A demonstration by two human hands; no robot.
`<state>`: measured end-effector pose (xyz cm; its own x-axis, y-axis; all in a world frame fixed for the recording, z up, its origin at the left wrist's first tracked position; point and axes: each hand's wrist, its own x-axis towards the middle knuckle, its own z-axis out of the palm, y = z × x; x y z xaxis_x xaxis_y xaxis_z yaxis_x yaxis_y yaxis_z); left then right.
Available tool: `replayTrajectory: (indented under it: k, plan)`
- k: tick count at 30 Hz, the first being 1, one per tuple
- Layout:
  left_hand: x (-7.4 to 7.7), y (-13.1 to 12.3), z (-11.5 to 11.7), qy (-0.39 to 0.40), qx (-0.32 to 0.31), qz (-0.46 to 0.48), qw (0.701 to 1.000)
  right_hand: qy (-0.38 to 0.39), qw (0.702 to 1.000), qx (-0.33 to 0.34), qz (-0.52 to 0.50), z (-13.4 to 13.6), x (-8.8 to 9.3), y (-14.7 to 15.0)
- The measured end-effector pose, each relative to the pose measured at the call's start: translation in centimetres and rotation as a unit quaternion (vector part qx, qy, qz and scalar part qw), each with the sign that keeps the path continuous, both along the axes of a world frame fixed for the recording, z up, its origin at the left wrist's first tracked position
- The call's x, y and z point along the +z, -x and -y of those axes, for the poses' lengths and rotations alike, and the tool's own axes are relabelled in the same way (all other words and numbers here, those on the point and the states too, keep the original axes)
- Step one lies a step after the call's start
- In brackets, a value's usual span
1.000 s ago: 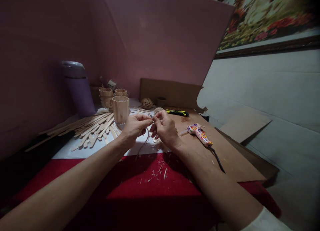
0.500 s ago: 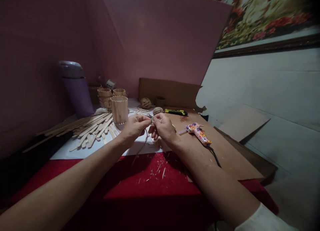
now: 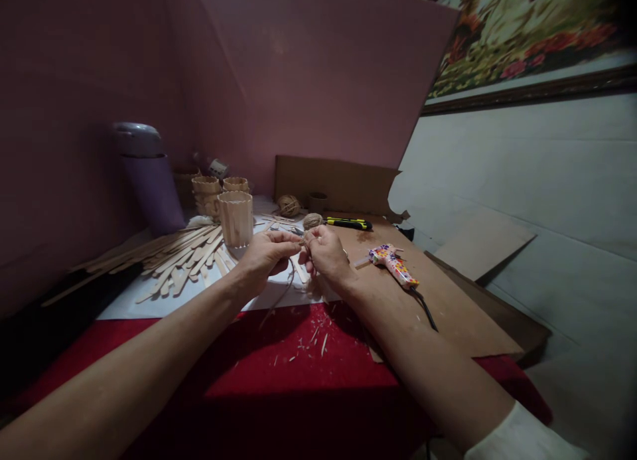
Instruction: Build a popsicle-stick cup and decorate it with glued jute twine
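Note:
My left hand point(image 3: 271, 251) and my right hand point(image 3: 326, 253) meet over the near edge of the white paper, fingertips almost touching. Both are closed in a pinch on a thin piece of twine point(image 3: 284, 291), whose loose end hangs below the left fingers over the red cloth. The bit between the fingertips is small and mostly hidden. Just behind the right hand sits a ball of twine point(image 3: 313, 221). A cup made of upright wooden sticks point(image 3: 235, 220) stands beyond the left hand.
Loose craft sticks point(image 3: 186, 257) fan out at left, near a purple bottle point(image 3: 152, 188) and smaller stick cups point(image 3: 206, 191). On the cardboard point(image 3: 448, 307) lie a glue gun point(image 3: 394, 264) with its cord and a yellow-black cutter point(image 3: 348, 224). Another twine ball point(image 3: 288, 206) sits farther back.
The fingertips have shifted slightly at the pinch, and the bit between them shows less. The whole view has moved a little; the objects on the table stay in place.

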<state>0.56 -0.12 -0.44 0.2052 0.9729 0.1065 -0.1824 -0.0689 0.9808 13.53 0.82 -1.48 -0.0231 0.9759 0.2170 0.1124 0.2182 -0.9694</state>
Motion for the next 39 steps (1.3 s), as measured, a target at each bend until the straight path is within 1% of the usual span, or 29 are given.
replayTrajectory:
  k: [3,6,10,12,15,16,17,18,19,21,22,23,25,28,31,33,34,37,39]
  plan:
    - [-0.1,-0.1,0.0,-0.005,0.014,-0.009,1.0,-0.013,1.0,-0.002,0.012,0.0,0.0,0.0]
    - [0.0,-0.1,0.0,-0.008,0.029,-0.01,0.999,-0.011,1.0,0.005,-0.003,0.0,0.1,0.1]
    - [0.3,-0.1,0.1,-0.002,0.009,-0.004,1.0,0.001,1.0,0.01,-0.011,-0.5,-0.3,0.0]
    - [0.4,0.1,0.1,0.001,0.008,0.009,1.0,0.006,1.0,-0.012,0.01,-1.0,-0.6,-0.4]
    - [0.6,0.2,0.1,0.014,0.026,0.03,0.999,-0.004,0.997,-0.079,0.027,-1.7,-0.6,-1.4]
    - [0.6,0.3,0.1,0.022,0.034,0.031,0.999,-0.02,0.993,-0.109,0.031,-1.9,-0.4,-1.7]
    - [0.7,0.3,0.1,0.03,0.042,0.028,0.998,-0.051,0.988,-0.137,0.044,-1.9,-0.2,-1.9]
    - [0.7,0.3,0.0,0.036,0.05,0.023,0.998,-0.1,0.98,-0.159,0.068,-1.8,0.1,-2.1]
    - [0.7,0.3,0.0,0.039,0.058,0.018,0.997,-0.166,0.966,-0.168,0.105,-1.6,0.4,-2.1]
    - [0.6,0.3,-0.1,0.035,0.073,0.009,0.997,-0.3,0.921,-0.154,0.193,-1.1,0.8,-2.0]
    - [0.6,0.3,-0.1,0.029,0.081,0.005,0.996,-0.347,0.898,-0.141,0.232,-0.8,0.9,-1.9]
    - [0.6,0.3,-0.1,0.022,0.087,0.0,0.996,-0.374,0.881,-0.127,0.262,-0.5,0.9,-1.7]
    - [0.5,0.4,-0.1,0.007,0.091,-0.014,0.996,-0.391,0.862,-0.111,0.303,-0.2,0.8,-1.5]
    - [0.3,0.4,-0.2,-0.008,0.087,-0.031,0.996,-0.389,0.851,-0.105,0.336,-0.1,0.6,-1.3]
    - [0.0,0.5,-0.3,-0.026,0.095,-0.048,0.994,-0.389,0.84,-0.117,0.359,0.1,0.7,-1.3]
    - [-0.2,0.6,-0.4,-0.049,0.107,-0.072,0.99,-0.385,0.842,-0.12,0.36,0.4,0.7,-1.1]
    - [-0.3,0.6,-0.4,-0.065,0.117,-0.086,0.987,-0.378,0.848,-0.117,0.352,0.6,0.7,-0.9]
    - [-0.5,0.6,-0.5,-0.109,0.159,-0.11,0.975,-0.355,0.882,-0.087,0.299,1.2,0.5,-0.1]
    - [-0.4,0.5,-0.4,-0.119,0.179,-0.099,0.972,-0.335,0.908,-0.073,0.243,1.6,0.3,0.6]
